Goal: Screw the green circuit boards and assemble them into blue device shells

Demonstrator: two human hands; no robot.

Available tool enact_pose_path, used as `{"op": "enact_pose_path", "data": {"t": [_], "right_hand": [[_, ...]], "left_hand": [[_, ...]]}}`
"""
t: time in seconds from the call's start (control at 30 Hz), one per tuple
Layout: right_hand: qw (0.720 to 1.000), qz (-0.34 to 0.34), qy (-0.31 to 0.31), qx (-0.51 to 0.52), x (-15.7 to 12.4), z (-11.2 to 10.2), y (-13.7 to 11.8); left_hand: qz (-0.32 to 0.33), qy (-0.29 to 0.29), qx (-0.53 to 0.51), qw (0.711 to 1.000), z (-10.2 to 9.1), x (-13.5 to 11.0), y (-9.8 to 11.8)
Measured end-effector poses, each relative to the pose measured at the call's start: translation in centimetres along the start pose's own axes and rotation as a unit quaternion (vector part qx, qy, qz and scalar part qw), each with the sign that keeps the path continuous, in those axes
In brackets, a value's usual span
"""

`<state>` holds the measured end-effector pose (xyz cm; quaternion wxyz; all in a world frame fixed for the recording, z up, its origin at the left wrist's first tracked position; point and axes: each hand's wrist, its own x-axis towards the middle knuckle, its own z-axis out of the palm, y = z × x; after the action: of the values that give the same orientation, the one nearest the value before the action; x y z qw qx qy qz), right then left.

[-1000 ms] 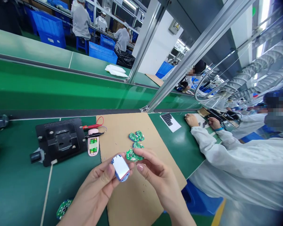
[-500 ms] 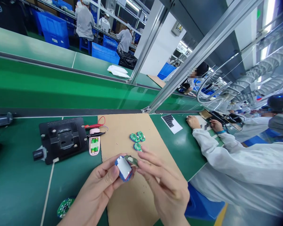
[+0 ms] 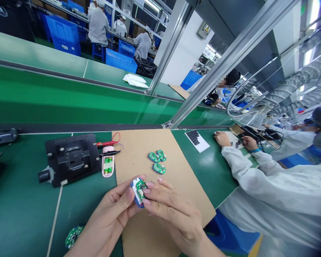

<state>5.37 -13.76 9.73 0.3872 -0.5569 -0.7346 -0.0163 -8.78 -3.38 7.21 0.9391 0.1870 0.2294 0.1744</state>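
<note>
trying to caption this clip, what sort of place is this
Most likely an electronics assembly workshop: workers in white coveralls sit at green conveyor benches, small green circuit boards lie on a cardboard sheet, and blue plastic crates stand along the lines.

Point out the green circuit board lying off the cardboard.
The round circuit board on the green bench mat; the three other loose boards lie on the cardboard sheet.

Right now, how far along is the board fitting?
Done: a green circuit board sits on the blue-edged housing. In hand: both, held by left hand and right hand. Apparently left: three green boards on the cardboard sheet, plus a round green board on the green mat.
</note>
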Motion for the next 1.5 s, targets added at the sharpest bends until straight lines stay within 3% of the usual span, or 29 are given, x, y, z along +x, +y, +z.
{"op": "enact_pose_path", "data": {"t": [0.67,0.83,1.13,1.27,1.43,1.5], "right_hand": [[0.999,-0.002,-0.019,0.033,-0.6,-0.7,0.0],[0.999,0.010,-0.021,0.040,-0.6,-0.1,0.0],[0.995,0.023,0.048,0.081,-0.2,0.7,-0.2],[0.990,0.072,0.040,0.110,0.3,1.3,0.0],[0.965,0.228,0.092,0.092,1.9,2.9,-0.4],[0.959,0.248,0.098,0.095,2.2,3.4,-0.6]], "left_hand": [[-0.031,-0.016,0.035,0.999,-0.4,-0.2,-0.2],[0.015,0.001,0.108,0.994,-0.3,-0.3,-0.1],[0.053,-0.015,0.147,0.988,-1.0,0.2,-1.5],[0.068,0.019,0.137,0.988,-1.1,0.3,-0.9],[0.078,0.048,0.055,0.994,-1.3,0.0,0.5],[0.078,0.060,0.048,0.994,-1.1,-0.2,0.7]]}}
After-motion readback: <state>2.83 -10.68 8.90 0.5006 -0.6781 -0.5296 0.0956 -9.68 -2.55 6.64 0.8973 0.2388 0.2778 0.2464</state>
